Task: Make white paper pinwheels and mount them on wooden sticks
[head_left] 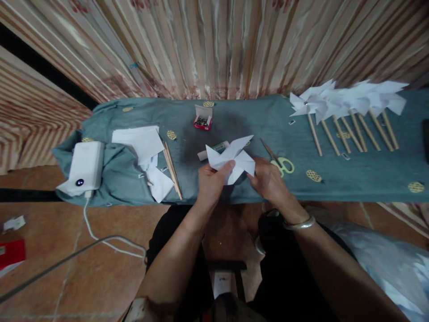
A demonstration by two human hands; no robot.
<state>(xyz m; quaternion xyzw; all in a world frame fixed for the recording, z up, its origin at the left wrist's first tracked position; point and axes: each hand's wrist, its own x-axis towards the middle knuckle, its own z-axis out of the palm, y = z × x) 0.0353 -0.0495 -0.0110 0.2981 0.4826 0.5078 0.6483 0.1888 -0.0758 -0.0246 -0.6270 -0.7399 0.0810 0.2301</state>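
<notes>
Paper pinwheel (pixel 238 157), its blades folded in, is sitting between my two hands, above the near side of a blue-green cloth (pixel 355 176) that is stretching out to both sides of me. Along that cloth, a row of pinwheels (pixel 348 103) on sticks is lying far to the right, white heads turned away from me, while white paper sheets (pixel 137 139) are lying off to the left. My left hand (pixel 211 182) is grasping the folded paper from its near left side, the thumb lying almost on the centre, where the folds are meeting; it is the nearer hand to that point. My right hand (pixel 268 178) is curling at the near right corner, and I cannot tell whether its hidden fingertips are pinching the paper. One long blade is pointing away from me and rightward. Loose wooden sticks (pixel 172 170) are lying well to the left, scissors (pixel 273 155) are resting just beyond my right hand, and an open red box (pixel 205 127) of small metal pieces is standing beyond the paper, slightly left.
</notes>
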